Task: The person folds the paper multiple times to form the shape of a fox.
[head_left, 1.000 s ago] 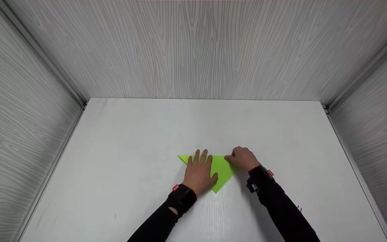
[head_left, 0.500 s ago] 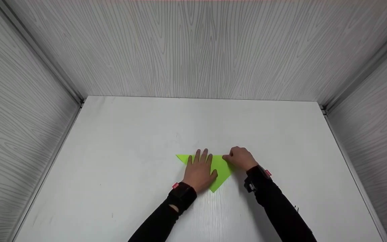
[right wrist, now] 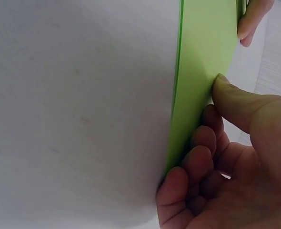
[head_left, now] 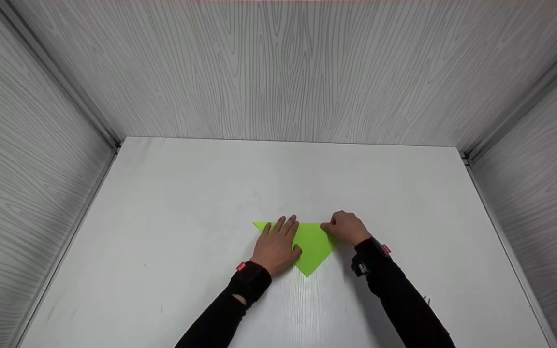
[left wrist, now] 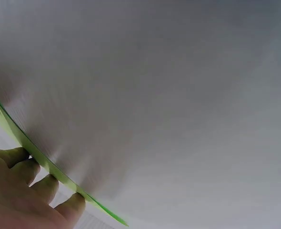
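On the white table (head_left: 186,203), a sheet of green paper (head_left: 313,244) is laid, with a long straight edge turned away from the person and a point turned toward them. The left part of the paper is covered by the left hand (head_left: 276,250), which is laid flat with its fingers extended and nothing gripped. At the paper's right end, a corner is pinched by the right hand (head_left: 350,229), its fingers curled.

Under the left hand, fingertips (left wrist: 46,187) are shown against the paper by the left wrist view, where the sheet is reduced to a narrow strip. By the right wrist view alone, the thumb (right wrist: 233,99) is shown pressed to the paper's side, and layered edges are revealed near the other hand. Only from the head view can the paper's near point be seen, with black sleeves (head_left: 411,309) nearer the person than the paper and a wood-grained panel (head_left: 278,72) beyond it.
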`<state>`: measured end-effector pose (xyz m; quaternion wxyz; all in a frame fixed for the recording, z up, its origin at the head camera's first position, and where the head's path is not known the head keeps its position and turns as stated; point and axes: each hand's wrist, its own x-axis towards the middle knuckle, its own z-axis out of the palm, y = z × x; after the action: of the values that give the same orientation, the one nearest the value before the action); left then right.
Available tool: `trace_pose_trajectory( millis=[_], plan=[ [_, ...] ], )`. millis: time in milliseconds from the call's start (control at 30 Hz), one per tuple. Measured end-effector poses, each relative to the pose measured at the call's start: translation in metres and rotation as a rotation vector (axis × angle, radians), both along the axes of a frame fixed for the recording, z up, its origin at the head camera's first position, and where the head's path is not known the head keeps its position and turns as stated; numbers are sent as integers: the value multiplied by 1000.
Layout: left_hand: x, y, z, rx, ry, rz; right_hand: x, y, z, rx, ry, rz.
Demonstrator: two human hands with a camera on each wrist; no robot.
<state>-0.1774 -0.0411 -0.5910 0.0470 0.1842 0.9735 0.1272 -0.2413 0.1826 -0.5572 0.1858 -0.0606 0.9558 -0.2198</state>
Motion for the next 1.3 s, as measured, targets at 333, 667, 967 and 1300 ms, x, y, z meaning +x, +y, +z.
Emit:
trace_pose_trajectory(
  millis=[333,667,967,1300],
  plan=[
    [6,-30,-1,25,-20,60,1,1,1,-12,-4,1],
    [8,-62,-4,30,9,125,1,4,1,-35,-7,27],
    [12,-81,-4,54,39,150,1,1,1,-27,-19,31],
    [9,-78,5,22,-1,200,0,0,3,-14,-23,52]
  ],
)
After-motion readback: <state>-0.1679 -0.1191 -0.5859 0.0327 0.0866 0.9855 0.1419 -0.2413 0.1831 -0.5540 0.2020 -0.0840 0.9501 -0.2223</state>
